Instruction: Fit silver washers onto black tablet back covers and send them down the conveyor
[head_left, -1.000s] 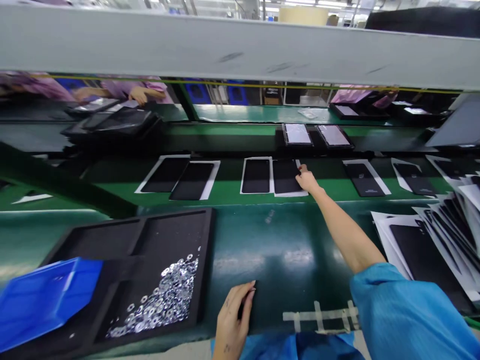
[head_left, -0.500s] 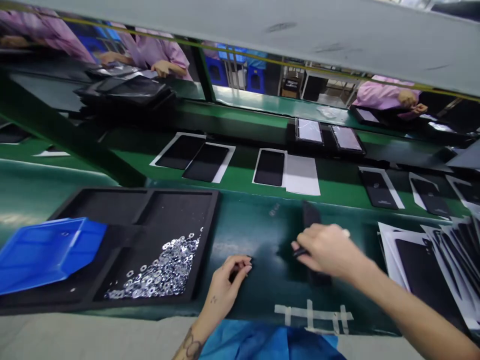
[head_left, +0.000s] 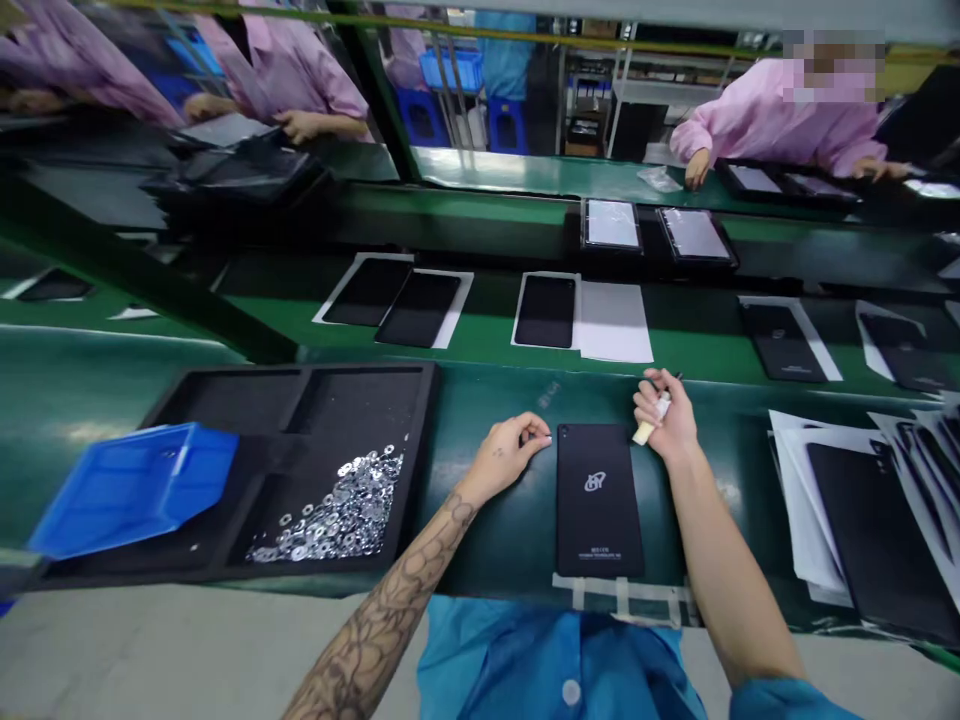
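Observation:
A black phone back cover [head_left: 598,498] with a small white logo lies flat on the dark green bench in front of me. My left hand [head_left: 510,455] rests curled beside its upper left corner, fingertips pinched together near that corner. My right hand [head_left: 666,417] sits at the cover's upper right corner, closed round a small pale tool with a dark tip. Strips of white tape [head_left: 630,597] mark the bench at the cover's near end.
A black tray [head_left: 225,400] at left holds a pile of silver washers [head_left: 334,510] and a blue bin [head_left: 135,487]. Black covers on white sheets [head_left: 615,320] lie along the green belt. More covers are stacked at right [head_left: 877,510]. People in pink work beyond.
My right hand took a black cover off its white sheet on the belt, brought it back and laid it on the bench. My left hand moved up to the cover's corner.

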